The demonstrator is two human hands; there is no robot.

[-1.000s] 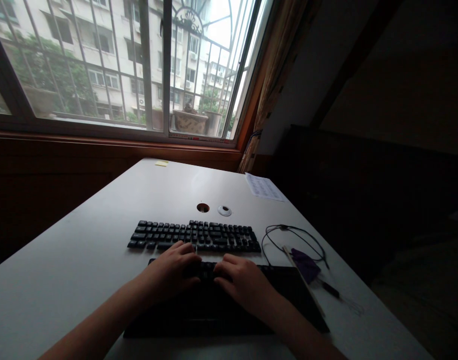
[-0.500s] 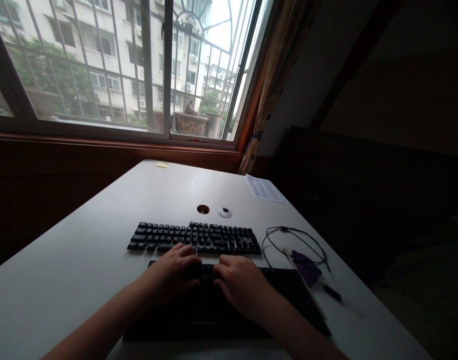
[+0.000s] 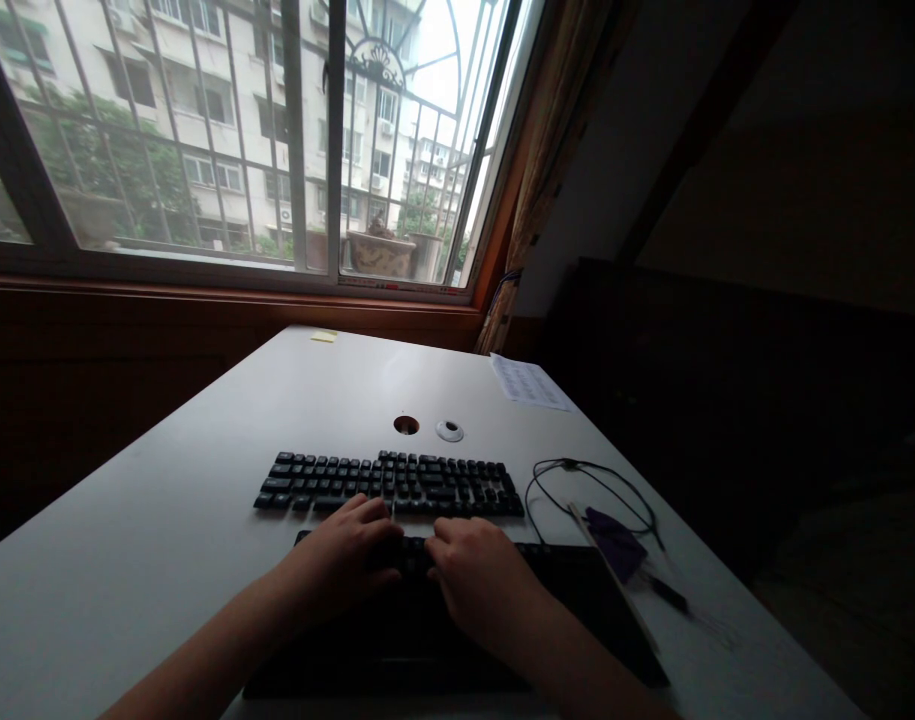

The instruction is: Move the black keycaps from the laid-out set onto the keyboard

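Note:
A black keyboard base (image 3: 569, 610) lies at the near side of the white desk, several keys (image 3: 413, 556) showing on its top edge between my hands. My left hand (image 3: 352, 550) is over its upper left part, fingers curled down and thumb bent in. My right hand (image 3: 476, 570) rests just to the right, fingers bent and drawn together near the same keys. Whatever sits under the fingertips is hidden in shadow. Just beyond the base, loose black keycaps (image 3: 457, 482) are laid out in keyboard rows, and my left knuckles overlap their lower edge.
On the right lie a coiled black cable (image 3: 637, 480), a purple cloth-like piece (image 3: 614, 540) and a dark-handled wire tool (image 3: 667, 594). Farther back are a desk hole (image 3: 406, 425), its round cover (image 3: 449, 431), a printed sheet (image 3: 528, 383) and a yellow note (image 3: 323, 337).
The view has tilted slightly, so the desk sits a little lower. My right fingers have drawn slightly closer together; my left hand stays in almost the same place.

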